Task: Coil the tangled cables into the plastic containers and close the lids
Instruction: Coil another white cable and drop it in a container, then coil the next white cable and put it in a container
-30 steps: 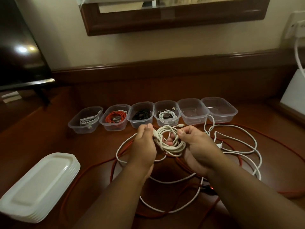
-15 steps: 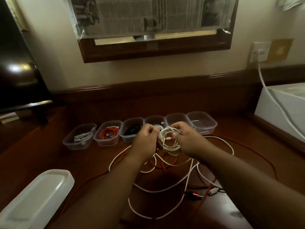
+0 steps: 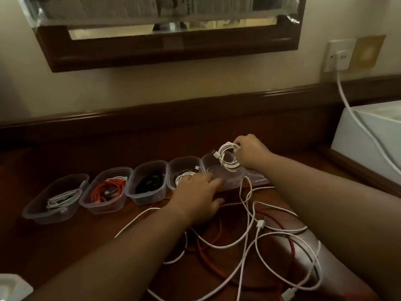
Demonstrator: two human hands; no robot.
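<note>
1. A coiled white cable [image 3: 228, 158] is being held just above the fifth container [image 3: 219, 181] of the row, its plug end sticking out to the left; it is being pinched at the top of the coil by the right hand [image 3: 249, 153], fingers curled round the strands.
2. The left hand [image 3: 198, 196] is being rested at the near rim of that container with fingers loosely extended; whether the rim is being pressed or only touched cannot be told.
3. The step in hand is judged to be the lowering of the coil into the fifth container; four containers to its left are already being occupied by cables, white [image 3: 63, 198], red [image 3: 108, 190], black [image 3: 149, 183] and white [image 3: 184, 175].
4. The next move is judged to call for the coil being set in flat and released without springing open; a steadied container would help.
5. Loose white cables [image 3: 256, 235] and a red cable [image 3: 208, 257] are lying tangled on the surface [image 3: 65, 246]; no lid is closed yet.
</note>
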